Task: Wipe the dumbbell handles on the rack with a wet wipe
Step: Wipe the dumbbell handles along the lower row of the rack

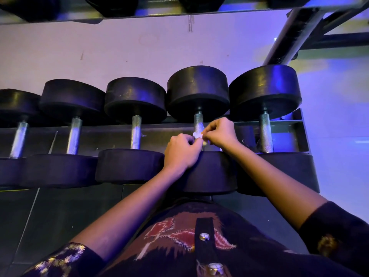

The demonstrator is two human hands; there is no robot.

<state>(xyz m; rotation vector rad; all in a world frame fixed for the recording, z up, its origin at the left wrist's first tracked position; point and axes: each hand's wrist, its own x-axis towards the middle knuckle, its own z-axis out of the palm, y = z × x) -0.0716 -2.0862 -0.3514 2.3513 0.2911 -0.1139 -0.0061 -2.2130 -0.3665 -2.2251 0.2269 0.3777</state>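
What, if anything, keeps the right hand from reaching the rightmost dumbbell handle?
Probably yes: the right hand pinches the wet wipe one dumbbell over, and the rightmost dumbbell handle lies exposed, nothing across it.

Between neighbouring handles (pixel 136 132), open slots down to the dark rack tray (pixel 111 134). Closed at the far end by the round heads (pixel 135 98), almost touching one another, and at the near end by the front heads (pixel 129 166). Slot at the fourth handle (pixel 198 121) from left taken by the left hand (pixel 181 150) and right hand (pixel 219 133), both pinching the wet wipe (pixel 197 135). Overhead, free room up to the upper shelf (pixel 139 16); at right, slanted post (pixel 295 35) and end wall (pixel 298 134).
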